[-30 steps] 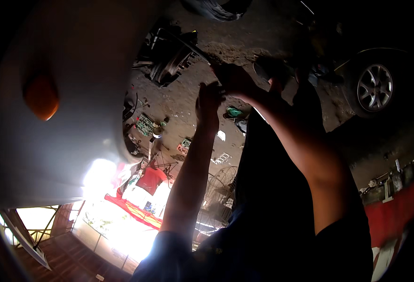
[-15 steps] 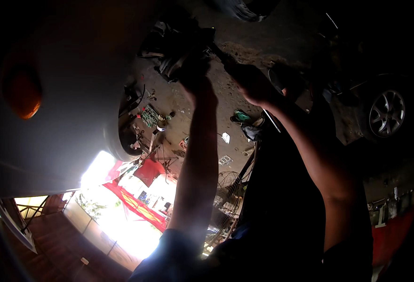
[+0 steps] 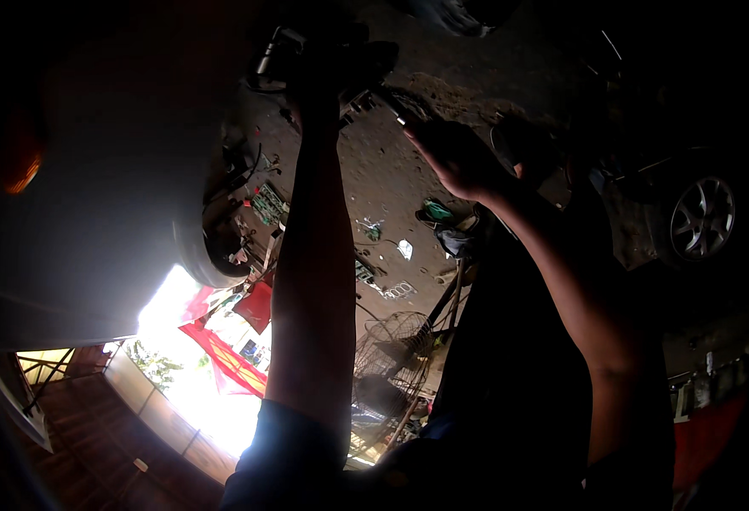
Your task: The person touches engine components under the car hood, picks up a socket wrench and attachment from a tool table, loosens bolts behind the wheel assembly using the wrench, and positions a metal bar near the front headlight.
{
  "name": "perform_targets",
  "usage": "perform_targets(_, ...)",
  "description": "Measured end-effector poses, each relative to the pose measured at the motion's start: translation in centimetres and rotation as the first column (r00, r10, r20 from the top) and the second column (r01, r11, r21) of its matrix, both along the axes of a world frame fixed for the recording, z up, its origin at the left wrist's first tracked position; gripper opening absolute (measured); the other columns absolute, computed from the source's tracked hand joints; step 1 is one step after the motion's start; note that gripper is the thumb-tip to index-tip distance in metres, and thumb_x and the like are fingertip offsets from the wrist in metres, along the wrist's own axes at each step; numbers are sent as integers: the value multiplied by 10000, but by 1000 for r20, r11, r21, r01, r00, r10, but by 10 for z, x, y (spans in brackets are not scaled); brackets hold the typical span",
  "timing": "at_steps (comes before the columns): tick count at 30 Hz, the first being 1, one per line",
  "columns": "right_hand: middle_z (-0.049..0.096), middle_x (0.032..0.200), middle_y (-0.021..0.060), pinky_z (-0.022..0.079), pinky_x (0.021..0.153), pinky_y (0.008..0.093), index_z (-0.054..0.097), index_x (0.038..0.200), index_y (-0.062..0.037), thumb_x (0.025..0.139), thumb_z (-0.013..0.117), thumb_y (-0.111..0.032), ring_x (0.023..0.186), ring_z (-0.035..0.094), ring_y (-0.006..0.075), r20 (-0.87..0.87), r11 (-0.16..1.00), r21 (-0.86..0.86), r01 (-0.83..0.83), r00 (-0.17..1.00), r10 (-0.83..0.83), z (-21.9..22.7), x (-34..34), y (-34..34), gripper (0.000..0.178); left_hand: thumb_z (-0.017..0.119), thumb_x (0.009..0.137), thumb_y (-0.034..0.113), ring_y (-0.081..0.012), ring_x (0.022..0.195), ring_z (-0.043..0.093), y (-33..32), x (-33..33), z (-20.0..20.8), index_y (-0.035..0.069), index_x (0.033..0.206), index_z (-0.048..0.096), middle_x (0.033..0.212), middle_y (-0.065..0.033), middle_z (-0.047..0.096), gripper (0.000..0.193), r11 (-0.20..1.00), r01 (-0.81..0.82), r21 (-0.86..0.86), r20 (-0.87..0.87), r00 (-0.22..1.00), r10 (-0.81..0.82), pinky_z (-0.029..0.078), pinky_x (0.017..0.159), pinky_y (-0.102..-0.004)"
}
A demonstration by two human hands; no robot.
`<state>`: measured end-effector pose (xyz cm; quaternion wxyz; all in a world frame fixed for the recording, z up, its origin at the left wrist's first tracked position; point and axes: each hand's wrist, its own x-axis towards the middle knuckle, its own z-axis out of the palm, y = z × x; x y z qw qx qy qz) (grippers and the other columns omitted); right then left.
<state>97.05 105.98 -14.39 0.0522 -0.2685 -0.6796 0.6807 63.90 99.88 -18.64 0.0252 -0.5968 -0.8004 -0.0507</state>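
Observation:
My left hand [image 3: 317, 95] reaches up into a dark mechanical assembly [image 3: 274, 53] beside the grey car body [image 3: 119, 247]. Deep shadow hides its fingers, so I cannot tell what they grip or touch. To the right, my right hand [image 3: 453, 155] is closed around a thin dark bar-like tool [image 3: 398, 117] with a short shiny section by the fingers. The far end of the tool runs toward the assembly, but whether it touches is too dark to see.
On the dirt floor lie a green toolbox tray [image 3: 266, 204], a dark green and black bundle [image 3: 447, 226], a white scrap [image 3: 405, 249] and a metal gasket [image 3: 400, 290]. A wire-cage fan [image 3: 391, 353] stands close by. At right is a wheel with a spoked rim [image 3: 701, 219].
My left hand and forearm have shifted left and up along the assembly. My right hand stays on the tool, nearly in place. The view has tilted slightly.

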Motion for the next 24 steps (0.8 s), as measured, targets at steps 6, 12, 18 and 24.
perform_targets(6, 471, 692, 97, 482, 711, 431, 540, 905, -28, 1170, 302, -446, 647, 512, 261, -69, 996, 7, 86, 994, -85, 6, -17, 1, 550, 646, 972, 46, -359, 1209, 675, -1, -49, 22, 40, 1428, 608, 1349, -186, 668, 458, 945, 208, -251, -390, 872, -296, 582, 997, -457)
perform_targets(12, 495, 704, 80, 491, 749, 424, 544, 853, -47, 1159, 330, -485, 661, 532, 246, 33, 993, -41, 109, 994, -108, 4, 17, 15, 576, 626, 1005, 137, -325, 1115, 682, 20, -11, 47, 26, 1380, 612, 1271, -185, 680, 392, 863, 289, -415, -410, 787, -461, 580, 927, -433)
perform_targets(18, 509, 700, 61, 482, 675, 393, 544, 821, -60, 1148, 347, -519, 622, 511, 207, -103, 978, -6, 209, 973, -208, -10, 5, -13, 597, 659, 1004, 183, -284, 1058, 690, 35, -118, 103, 65, 1276, 686, 1156, -132, 704, 298, 858, 285, -427, -835, 240, -495, 571, 940, -441)
perform_targets(24, 432, 572, 0, 419, 554, 333, 544, 756, -104, 1124, 403, -565, 536, 488, 136, 42, 943, -200, 265, 964, -262, -4, 55, 18, 606, 659, 1016, 162, -279, 1058, 695, 51, -83, 54, 79, 1289, 671, 1156, -123, 705, 285, 973, 226, -55, 284, 937, -202, 575, 948, -444)
